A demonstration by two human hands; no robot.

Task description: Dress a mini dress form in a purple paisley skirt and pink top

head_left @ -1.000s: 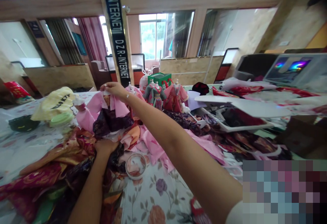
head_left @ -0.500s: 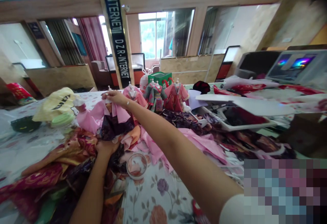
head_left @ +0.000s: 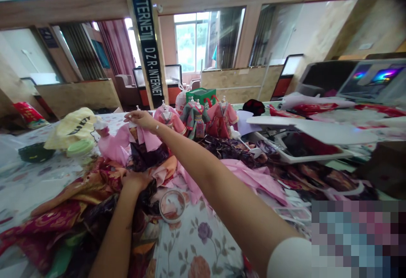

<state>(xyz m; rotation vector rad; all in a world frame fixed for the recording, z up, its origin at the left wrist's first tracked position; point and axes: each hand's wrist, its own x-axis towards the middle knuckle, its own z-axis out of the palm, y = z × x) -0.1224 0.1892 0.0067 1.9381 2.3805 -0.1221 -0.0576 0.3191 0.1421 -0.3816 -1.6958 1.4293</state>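
Note:
A small dress form wears a pink robe (head_left: 150, 139) with wide sleeves over a dark purple skirt (head_left: 147, 156). My right hand (head_left: 142, 119) reaches across to its top, with the fingers pinched on the robe at the collar. Low down by the skirt's hem is my left hand (head_left: 136, 180), its fingers curled in and partly hidden. What they hold, if anything, does not show. Under and beside my left wrist lies a heap of magenta and gold brocade (head_left: 69, 204). A roll of clear tape (head_left: 172, 206) rests right of it.
Behind my right forearm stand dressed forms, including a grey-green robe (head_left: 196, 119) and a pink-red robe (head_left: 222, 119). A yellow drawstring bag (head_left: 71, 127) and a light green lid (head_left: 80, 147) sit left. Pink cloth (head_left: 253, 178) and a white tray (head_left: 317, 155) lie right, on the flowered tablecloth (head_left: 193, 244).
The view has shifted slightly, so the scene sits a little farther right. My right hand keeps its place at the robe's collar. My left hand stays by the hem, turned slightly.

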